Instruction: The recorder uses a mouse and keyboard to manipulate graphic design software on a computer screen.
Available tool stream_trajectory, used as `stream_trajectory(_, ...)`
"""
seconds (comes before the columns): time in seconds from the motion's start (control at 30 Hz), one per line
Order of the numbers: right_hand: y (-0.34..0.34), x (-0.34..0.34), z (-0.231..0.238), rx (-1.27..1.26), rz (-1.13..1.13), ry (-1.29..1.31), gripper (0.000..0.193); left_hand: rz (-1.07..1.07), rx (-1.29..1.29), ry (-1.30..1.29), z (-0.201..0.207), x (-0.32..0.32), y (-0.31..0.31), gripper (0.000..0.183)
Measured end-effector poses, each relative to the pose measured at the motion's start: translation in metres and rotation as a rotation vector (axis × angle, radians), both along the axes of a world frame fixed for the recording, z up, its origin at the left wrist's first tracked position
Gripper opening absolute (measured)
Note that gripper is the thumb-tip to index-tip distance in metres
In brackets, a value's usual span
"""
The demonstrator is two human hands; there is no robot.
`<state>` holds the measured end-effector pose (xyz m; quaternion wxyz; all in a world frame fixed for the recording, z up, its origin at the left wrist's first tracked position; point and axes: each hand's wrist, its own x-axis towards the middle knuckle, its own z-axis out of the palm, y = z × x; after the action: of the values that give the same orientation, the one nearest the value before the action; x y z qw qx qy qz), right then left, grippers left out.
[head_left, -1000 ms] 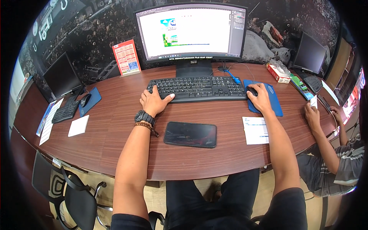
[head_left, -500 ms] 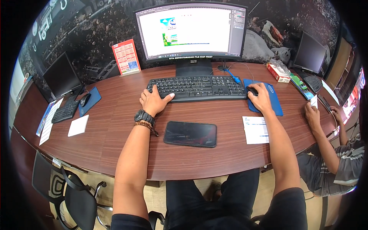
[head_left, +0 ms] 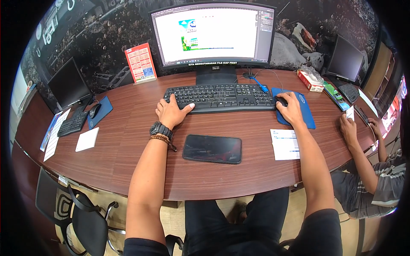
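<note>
L hand [head_left: 172, 114] is spread at the keyboard's [head_left: 222, 97] L end, grip empty; R hand [head_left: 291, 111] has its grip curled over the mouse [head_left: 280, 102] on a blue pad [head_left: 306, 113]. Mouse is rt beside the keyboard, so a quick L swipe could bump it imo.

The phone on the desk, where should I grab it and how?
Probably pinch the phone by its two long edges near the right end, coming from above and the right: it lies flat, so the edges suit a pinch, and the left forearm is close to its left end.
</note>
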<state>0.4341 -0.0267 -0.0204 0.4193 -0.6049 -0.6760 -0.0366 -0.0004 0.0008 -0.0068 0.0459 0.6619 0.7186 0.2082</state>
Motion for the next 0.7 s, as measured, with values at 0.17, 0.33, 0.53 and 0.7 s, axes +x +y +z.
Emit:
stream_trajectory(0.17,0.0002,0.0,0.0003,0.006,0.007,0.007,0.035,0.008,-0.009,-0.001,0.0015,0.0004,-0.0007,0.106)
stream_trajectory(0.33,0.002,0.0008,-0.0005,-0.002,-0.005,-0.009,0.036,0.009,-0.008,-0.003,0.0015,-0.0001,-0.0007,0.107)
stream_trajectory(0.53,0.0013,0.0004,-0.0007,-0.001,-0.016,0.001,0.035,0.004,0.003,0.005,-0.001,-0.0007,0.0003,0.107)
stream_trajectory(0.7,-0.0037,-0.0028,0.0028,-0.026,-0.021,-0.001,0.032,-0.005,0.011,0.003,-0.0012,0.003,0.0009,0.105)
